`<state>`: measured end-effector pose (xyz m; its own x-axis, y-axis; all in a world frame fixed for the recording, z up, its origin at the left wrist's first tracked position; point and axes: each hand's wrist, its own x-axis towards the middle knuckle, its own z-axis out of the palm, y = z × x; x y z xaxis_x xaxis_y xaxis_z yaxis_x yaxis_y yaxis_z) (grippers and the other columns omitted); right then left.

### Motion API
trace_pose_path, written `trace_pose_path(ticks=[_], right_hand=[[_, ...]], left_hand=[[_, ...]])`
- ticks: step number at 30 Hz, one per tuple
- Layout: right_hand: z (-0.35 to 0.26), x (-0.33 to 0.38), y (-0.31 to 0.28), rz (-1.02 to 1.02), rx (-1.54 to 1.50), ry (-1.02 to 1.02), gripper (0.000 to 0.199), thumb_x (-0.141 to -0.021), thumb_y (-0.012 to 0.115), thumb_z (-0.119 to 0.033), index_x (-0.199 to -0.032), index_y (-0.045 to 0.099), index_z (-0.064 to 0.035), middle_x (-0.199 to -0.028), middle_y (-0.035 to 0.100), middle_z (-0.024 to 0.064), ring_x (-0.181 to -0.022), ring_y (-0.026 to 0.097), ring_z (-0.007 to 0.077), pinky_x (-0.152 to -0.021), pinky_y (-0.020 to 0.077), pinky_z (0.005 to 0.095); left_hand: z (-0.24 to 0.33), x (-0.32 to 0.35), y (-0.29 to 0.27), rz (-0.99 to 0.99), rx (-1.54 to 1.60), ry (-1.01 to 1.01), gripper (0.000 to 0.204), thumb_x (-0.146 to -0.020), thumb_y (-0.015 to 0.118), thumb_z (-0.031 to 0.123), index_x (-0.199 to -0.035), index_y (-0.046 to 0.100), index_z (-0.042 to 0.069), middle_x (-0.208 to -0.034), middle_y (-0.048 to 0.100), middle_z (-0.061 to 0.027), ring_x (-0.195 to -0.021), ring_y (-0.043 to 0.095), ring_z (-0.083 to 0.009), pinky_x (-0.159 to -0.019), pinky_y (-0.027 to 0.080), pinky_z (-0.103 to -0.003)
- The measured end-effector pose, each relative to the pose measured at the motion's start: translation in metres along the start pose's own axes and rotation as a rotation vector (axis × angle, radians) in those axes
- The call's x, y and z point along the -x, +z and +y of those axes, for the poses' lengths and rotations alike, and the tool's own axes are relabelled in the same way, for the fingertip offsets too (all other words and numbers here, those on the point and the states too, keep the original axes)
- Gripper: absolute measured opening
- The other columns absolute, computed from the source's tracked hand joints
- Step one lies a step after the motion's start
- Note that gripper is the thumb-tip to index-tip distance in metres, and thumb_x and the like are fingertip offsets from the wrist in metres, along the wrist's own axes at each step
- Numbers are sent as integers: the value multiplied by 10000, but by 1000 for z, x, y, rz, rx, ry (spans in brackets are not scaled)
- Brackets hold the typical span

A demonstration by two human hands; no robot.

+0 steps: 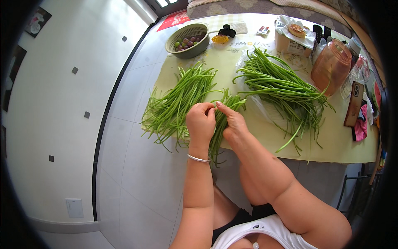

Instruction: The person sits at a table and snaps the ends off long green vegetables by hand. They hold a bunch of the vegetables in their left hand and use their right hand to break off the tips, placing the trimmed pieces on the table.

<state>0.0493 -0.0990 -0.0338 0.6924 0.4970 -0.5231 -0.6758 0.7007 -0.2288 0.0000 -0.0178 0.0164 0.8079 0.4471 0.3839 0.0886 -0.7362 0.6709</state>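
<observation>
Long thin green vegetable stems lie on the table in a left pile (pixel 182 99) and a larger right pile (pixel 282 87). Between them, a smaller bunch of stems (pixel 230 101) reaches under my hands and hangs past the table's near edge. My left hand (pixel 200 123), with a silver bangle on its wrist, is closed, its thumb and forefinger pinching a green stem. Beside it, my right hand (pixel 234 121) is closed with the thumb stretched toward the left fingertips, at the same stem. Its other fingers are mostly hidden.
The right pile rests on a clear plastic bag (pixel 265 110). Along the far side stand a colander (pixel 187 52) of grapes, a black hair claw (pixel 226 31) and a box (pixel 292 43). A pinkish jar (pixel 331 62) and a phone (pixel 354 103) are at the right.
</observation>
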Motion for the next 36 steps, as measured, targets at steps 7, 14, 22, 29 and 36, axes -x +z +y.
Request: trace_pose_path(ticks=[7,14,22,29,36], right_hand=[[0,-1,-1,-33,33,-25,187,-740,769,-41,-890,666,5,-831,679,96,-721,654,211,-661,541,339],[-2,1,-1,5,99,44,172,-751,748,-44,-884,657,15,-800,666,108,-698,639,221,-640,539,374],[-5,5,3,11,133,62,144,-788,717,-78,-882,643,2,-797,658,112,-708,633,222,-662,537,383],[-4,5,3,19,97,58,137,-773,720,-61,-859,647,16,-786,663,124,-706,638,229,-666,538,385],[-6,9,5,-20,106,57,143,-769,705,-80,-858,646,16,-789,666,129,-709,638,229,-671,533,385]], left_hand=[[2,5,-5,-21,50,58,94,-775,669,9,-861,701,-10,-763,647,-101,-635,612,-175,-610,488,-278],[-27,-6,-19,182,-18,7,172,-784,658,21,-949,687,-22,-873,660,-125,-763,628,-232,-704,499,-327],[-64,-7,-14,137,-482,-17,148,-759,685,101,-893,705,41,-882,637,-138,-874,583,-322,-792,476,-426],[-62,-11,-14,197,-416,-5,98,-784,664,96,-835,697,18,-814,663,-132,-783,608,-305,-735,482,-392],[-31,-8,-36,214,-221,-92,100,-805,647,88,-862,686,16,-807,678,-146,-743,626,-333,-688,501,-393]])
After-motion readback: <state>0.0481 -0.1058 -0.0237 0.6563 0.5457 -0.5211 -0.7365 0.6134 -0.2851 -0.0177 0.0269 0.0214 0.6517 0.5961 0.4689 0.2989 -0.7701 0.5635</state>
